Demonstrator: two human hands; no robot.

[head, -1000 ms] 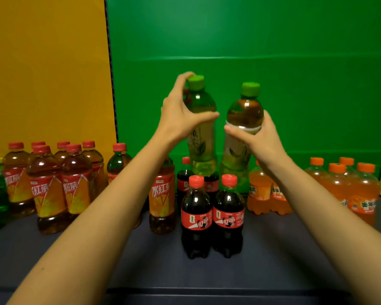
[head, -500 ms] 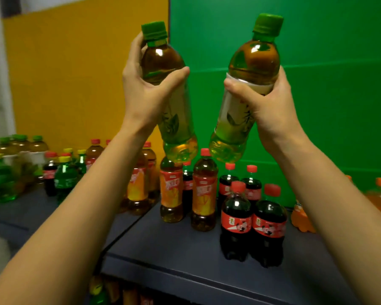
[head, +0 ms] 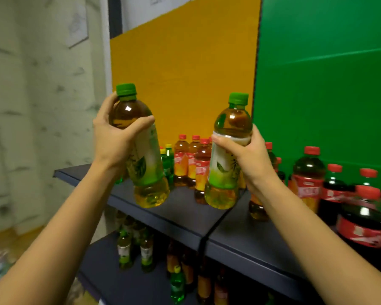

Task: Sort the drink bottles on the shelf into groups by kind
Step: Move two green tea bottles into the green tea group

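My left hand (head: 117,137) grips the upper body of a green-capped green tea bottle (head: 145,172), held tilted in the air above the left part of the dark shelf (head: 180,214). My right hand (head: 246,159) grips a second green tea bottle (head: 226,172) the same way, a little to the right. Behind them on the shelf stand red-capped iced tea bottles (head: 186,164) with orange-red labels. Small green bottles with yellow caps (head: 168,159) stand left of those. Dark cola bottles (head: 361,219) with red labels fill the right side.
A lower shelf (head: 110,278) carries more green tea, iced tea and green bottles. A yellow panel (head: 185,84) and a green panel (head: 328,84) back the shelf. A pale wall (head: 37,106) lies to the left, beyond the shelf's end.
Both hands have carried the two green tea bottles leftward and lower, from in front of the green panel to the yellow panel's side. The view has swung left, revealing the wall and lower shelf.
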